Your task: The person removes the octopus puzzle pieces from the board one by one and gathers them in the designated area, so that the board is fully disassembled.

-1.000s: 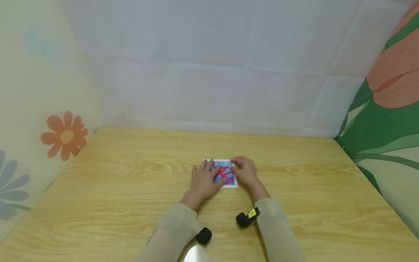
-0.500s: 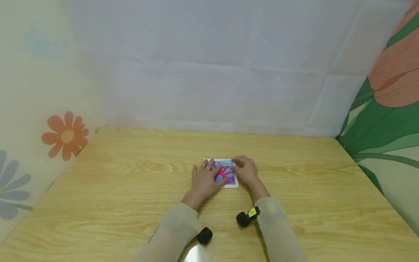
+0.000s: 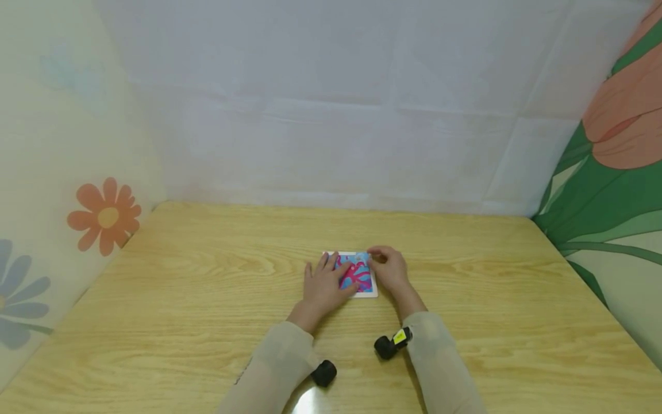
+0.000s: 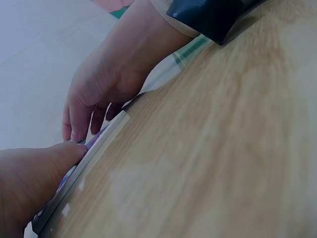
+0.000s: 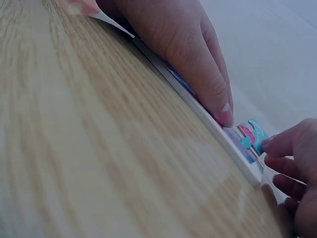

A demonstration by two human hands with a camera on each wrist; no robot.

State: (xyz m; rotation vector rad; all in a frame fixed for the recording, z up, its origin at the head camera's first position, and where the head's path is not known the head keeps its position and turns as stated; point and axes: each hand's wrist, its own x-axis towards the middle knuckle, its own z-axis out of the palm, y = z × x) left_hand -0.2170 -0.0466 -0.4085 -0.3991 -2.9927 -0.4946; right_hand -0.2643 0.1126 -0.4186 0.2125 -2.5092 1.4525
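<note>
A small jigsaw puzzle [image 3: 357, 282] lies on the table, a pink octopus-like figure on blue inside a white frame. My left hand [image 3: 323, 286] rests over its left part with fingers spread, covering that side. At the far right corner, my right hand [image 3: 390, 270] pinches a puzzle piece [image 5: 253, 134] between thumb and finger. In the right wrist view this blue and pink piece stands tilted up from the board. The left wrist view has the right hand bent down over the frame's edge [image 4: 94, 153].
The wood-grain table [image 3: 207, 259] stretches around the puzzle. A white cloth [image 3: 331, 115] hangs behind it, with flower-printed panels at left and right. Black wrist cameras [image 3: 324, 373] sit at both cuffs, low over the table.
Both hands stay almost in place. The far right corner piece looks slightly more raised in the right hand's fingers, and the whole view shifts a little.
</note>
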